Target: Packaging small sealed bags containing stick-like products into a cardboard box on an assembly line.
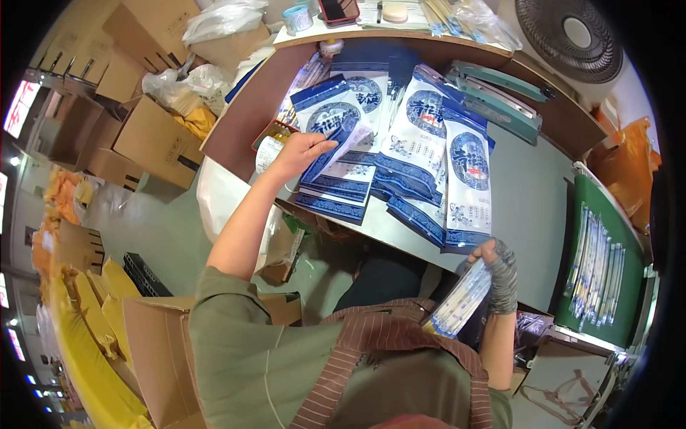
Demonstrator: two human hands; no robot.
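My left hand (300, 154) pinches the lower part of a blue and white printed plastic bag (332, 111), which is bent up and lies over other such bags. Near the table's front edge, my right hand (496, 275), wrapped in a grey covering, grips a bundle of slim wrapped chopsticks (457, 304). The bundle slants down toward my apron, and its blue ends point at me. Between the hands, a flat printed bag (468, 179) and a stack of similar bags (414, 129) lie on the grey tabletop (529, 193).
A long green sealer-like device (496, 100) lies at the back of the table. To the right, a green conveyor belt (593, 193) carries several wrapped chopstick packs (597, 268). A fan (572, 32) stands back right. Cardboard boxes (157, 143) and yellow sacks (93, 336) fill the left.
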